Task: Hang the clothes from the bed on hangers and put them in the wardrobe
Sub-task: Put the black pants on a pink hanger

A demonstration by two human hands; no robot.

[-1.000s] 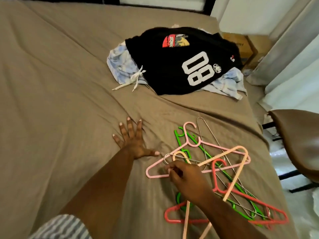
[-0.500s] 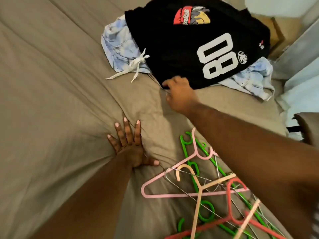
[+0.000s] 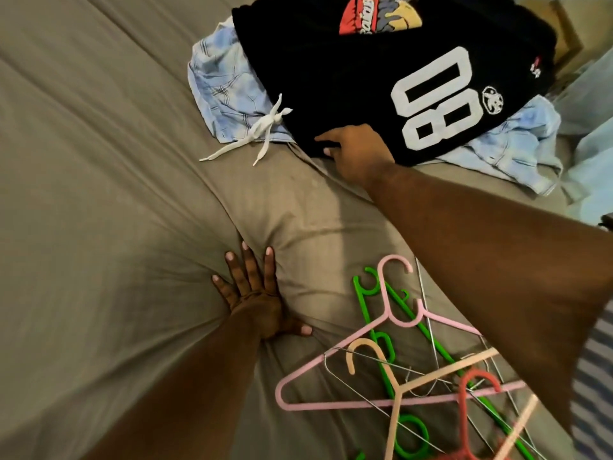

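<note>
A black shirt [image 3: 381,78] with a white "08" and a coloured print lies at the far side of the bed, on top of a light blue garment [image 3: 225,94] with a white drawstring. My right hand [image 3: 356,152] pinches the near hem of the black shirt, thumb under the edge. Flat on the sheet, my left hand [image 3: 253,295] presses down with fingers spread. A tangle of hangers lies near me on the right: a pink one [image 3: 331,380], green ones [image 3: 391,346], a peach one, a red one and wire ones.
The brown bed sheet [image 3: 99,194] covers most of the view and wrinkles around my left hand. A cardboard box [image 3: 567,38] and pale curtain [image 3: 593,104] sit past the bed's right edge.
My right hand left the hangers and reached forward to the black shirt, now pinching its hem. My head moved closer over the bed. My left hand stayed pressed on the sheet.
</note>
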